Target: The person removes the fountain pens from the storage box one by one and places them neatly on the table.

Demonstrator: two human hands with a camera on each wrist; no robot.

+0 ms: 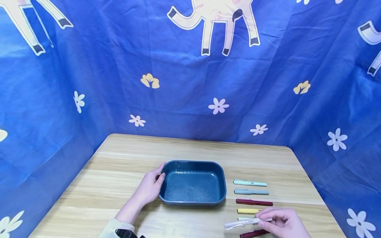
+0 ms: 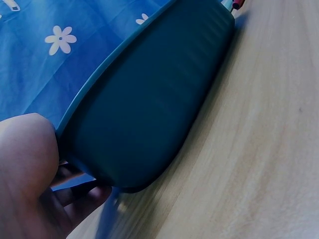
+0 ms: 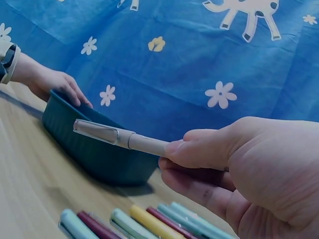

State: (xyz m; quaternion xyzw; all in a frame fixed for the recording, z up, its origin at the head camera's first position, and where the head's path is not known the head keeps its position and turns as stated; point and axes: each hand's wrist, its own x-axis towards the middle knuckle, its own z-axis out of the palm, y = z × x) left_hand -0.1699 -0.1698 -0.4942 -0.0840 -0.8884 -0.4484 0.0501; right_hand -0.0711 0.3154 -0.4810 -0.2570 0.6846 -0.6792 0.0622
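Observation:
My left hand (image 1: 150, 186) grips the left end of a dark teal plastic tub (image 1: 193, 202), thumb near the rim. In the left wrist view, the fingertips (image 2: 99, 196) reach low on the tub's outer wall. The inside of the tub is bare. My right hand (image 1: 282, 221) pinches a pale, whitish capped pen (image 3: 144, 143) between thumb and fingers, above a row of pens. Its cap end, with the clip, points left toward the tub. Below lie a yellow pen (image 1: 247, 211) and a dark red pen (image 1: 251, 234), both partly covered by the hand.
Right of the tub, the row continues away from me with another dark red pen (image 1: 254, 202), a grey-blue pen (image 1: 251, 191) and a mint pen (image 1: 250, 182). All lie on the wooden table (image 1: 190, 147). A blue patterned curtain (image 1: 184, 82) surrounds the table's far and side edges.

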